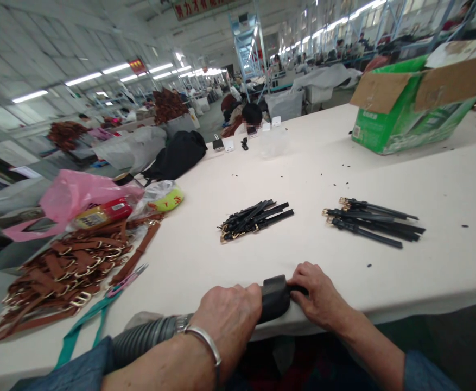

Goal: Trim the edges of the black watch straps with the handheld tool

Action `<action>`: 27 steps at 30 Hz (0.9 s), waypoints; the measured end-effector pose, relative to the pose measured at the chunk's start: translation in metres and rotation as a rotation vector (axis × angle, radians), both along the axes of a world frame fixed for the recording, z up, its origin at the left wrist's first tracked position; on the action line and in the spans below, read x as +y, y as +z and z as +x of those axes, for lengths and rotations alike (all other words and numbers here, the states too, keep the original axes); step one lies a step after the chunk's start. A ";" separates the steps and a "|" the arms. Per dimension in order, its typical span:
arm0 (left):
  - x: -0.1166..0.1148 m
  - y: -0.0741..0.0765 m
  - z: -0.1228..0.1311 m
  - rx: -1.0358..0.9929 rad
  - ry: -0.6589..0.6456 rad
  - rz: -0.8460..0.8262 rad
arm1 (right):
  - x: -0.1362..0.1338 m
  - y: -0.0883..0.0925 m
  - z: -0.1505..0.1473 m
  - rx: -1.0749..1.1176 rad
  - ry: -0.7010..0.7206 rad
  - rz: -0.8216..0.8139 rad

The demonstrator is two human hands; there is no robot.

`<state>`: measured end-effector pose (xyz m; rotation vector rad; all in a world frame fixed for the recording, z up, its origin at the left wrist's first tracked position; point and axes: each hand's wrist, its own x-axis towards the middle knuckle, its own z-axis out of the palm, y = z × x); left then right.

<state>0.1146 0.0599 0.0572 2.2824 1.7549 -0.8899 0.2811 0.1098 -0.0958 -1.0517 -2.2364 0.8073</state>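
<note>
My left hand (pixel 230 312) is closed around a black nozzle (pixel 275 300), low over the table's front edge. From behind that hand a grey corrugated hose (pixel 152 335) runs back under my left forearm. At the far side of the nozzle, my right hand (pixel 317 290) pinches a short dark piece (pixel 298 290) that looks like a black strap; its inner end is hidden. Beyond my hands lie two bunches of black straps with gold buckles, a left pile (pixel 256 219) and a right pile (pixel 376 221).
Brown straps with metal rings (pixel 70 266) heap at the left, beside scissors (pixel 127 280) tied with a teal ribbon (pixel 85 326). A pink plastic bag (pixel 83 193) and a black bag (pixel 181 155) lie behind. A green carton (pixel 408 117) stands far right. Small black scraps dot the white table (pixel 303 179).
</note>
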 end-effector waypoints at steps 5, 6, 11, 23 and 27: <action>-0.003 -0.006 -0.009 -0.050 0.065 0.017 | 0.001 -0.002 0.001 0.004 0.011 0.002; -0.006 -0.007 -0.013 -0.066 0.078 0.015 | 0.001 -0.001 0.001 0.001 0.009 0.000; -0.015 -0.008 -0.021 -0.046 0.086 -0.023 | 0.000 0.001 0.001 -0.010 0.011 -0.014; -0.006 -0.009 -0.028 -0.075 0.077 0.021 | 0.000 -0.002 0.001 -0.013 0.006 -0.012; -0.004 -0.003 -0.024 -0.040 0.063 0.004 | -0.001 -0.001 0.002 -0.019 0.009 -0.016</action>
